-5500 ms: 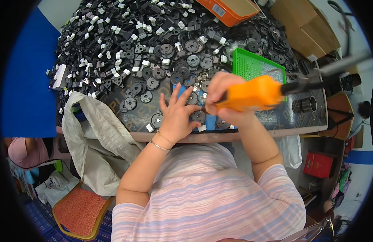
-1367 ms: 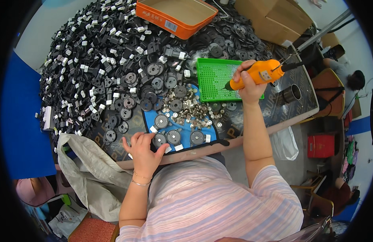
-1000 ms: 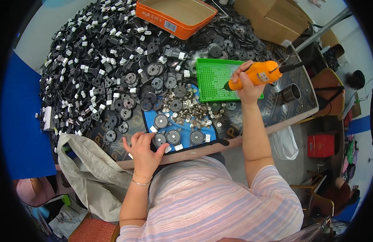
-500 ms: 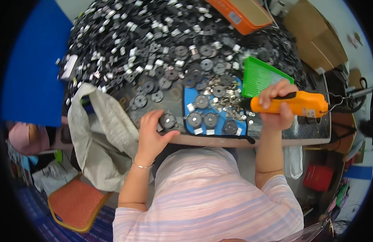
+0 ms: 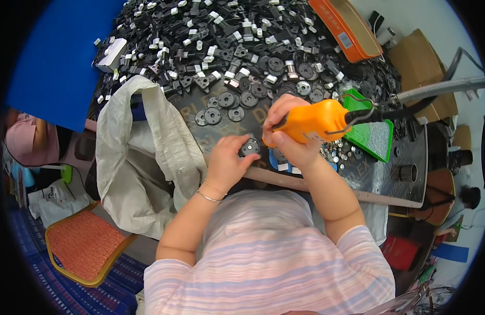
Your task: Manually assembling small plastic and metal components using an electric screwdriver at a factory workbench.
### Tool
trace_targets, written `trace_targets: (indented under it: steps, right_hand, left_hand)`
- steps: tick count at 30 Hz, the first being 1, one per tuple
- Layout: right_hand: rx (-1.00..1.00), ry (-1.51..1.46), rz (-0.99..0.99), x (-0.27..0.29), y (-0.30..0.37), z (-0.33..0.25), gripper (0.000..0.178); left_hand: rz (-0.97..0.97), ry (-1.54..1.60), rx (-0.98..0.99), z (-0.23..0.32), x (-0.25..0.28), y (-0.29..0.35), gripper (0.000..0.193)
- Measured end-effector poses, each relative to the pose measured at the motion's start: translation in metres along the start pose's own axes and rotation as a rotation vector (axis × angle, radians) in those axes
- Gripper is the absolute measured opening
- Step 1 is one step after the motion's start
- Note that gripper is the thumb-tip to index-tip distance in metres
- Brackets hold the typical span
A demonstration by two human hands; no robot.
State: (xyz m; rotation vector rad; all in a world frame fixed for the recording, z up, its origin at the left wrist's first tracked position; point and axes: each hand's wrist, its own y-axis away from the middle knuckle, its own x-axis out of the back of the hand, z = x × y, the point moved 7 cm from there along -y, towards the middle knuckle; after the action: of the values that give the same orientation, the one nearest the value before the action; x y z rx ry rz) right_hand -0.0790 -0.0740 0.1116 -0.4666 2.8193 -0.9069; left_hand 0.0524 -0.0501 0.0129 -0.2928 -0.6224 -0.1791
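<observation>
My right hand [image 5: 290, 131] is wrapped round an orange electric screwdriver [image 5: 316, 119], its cable leading off to the right. The tip of the tool is hidden behind the hand. At the table's near edge, my left hand [image 5: 229, 160] pinches a black round disc [image 5: 250, 147] between thumb and fingers. Just right of the disc lies a blue mat [image 5: 296, 169], mostly covered by my right hand and forearm. Small silver screws or similar metal bits [image 5: 341, 148] lie beside that forearm. Several loose dark discs [image 5: 212, 115] rest farther back on the table.
A big heap of black parts with white ends [image 5: 200, 47] fills the far side. At the right are a green tray [image 5: 387, 152], an orange box [image 5: 352, 44], a metal cup [image 5: 408, 173] and a flexible metal arm [image 5: 442, 90]. A pale sack [image 5: 132, 173] hangs at the left edge.
My right hand has swung the screwdriver leftward from beside the green tray to near the disc. My left hand stays on the disc; the whole view has shifted.
</observation>
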Motion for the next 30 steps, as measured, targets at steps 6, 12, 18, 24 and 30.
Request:
trace_targets:
  steps: [6, 12, 18, 24, 30]
  right_hand:
    - [-0.093, -0.072, 0.043, -0.001, -0.003, 0.005, 0.019]
    - [-0.083, -0.079, -0.022, -0.008, -0.004, 0.009, 0.021]
    - [-0.200, -0.149, -0.099, -0.008, -0.008, 0.019, 0.020]
    - [0.062, -0.173, -0.210, 0.013, -0.021, -0.005, 0.020]
    - [0.200, -0.388, 0.132, 0.125, 0.011, -0.086, 0.028]
  left_hand:
    - [-0.036, -0.022, -0.003, 0.007, -0.009, -0.002, 0.045]
    - [-0.038, -0.030, -0.003, 0.006, -0.011, -0.003, 0.044]
    - [-0.019, -0.017, -0.018, 0.007, -0.010, -0.003, 0.043]
    - [-0.021, -0.038, -0.016, 0.010, -0.011, -0.002, 0.041]
    - [0.053, -0.129, 0.021, 0.004, -0.004, -0.002, 0.044]
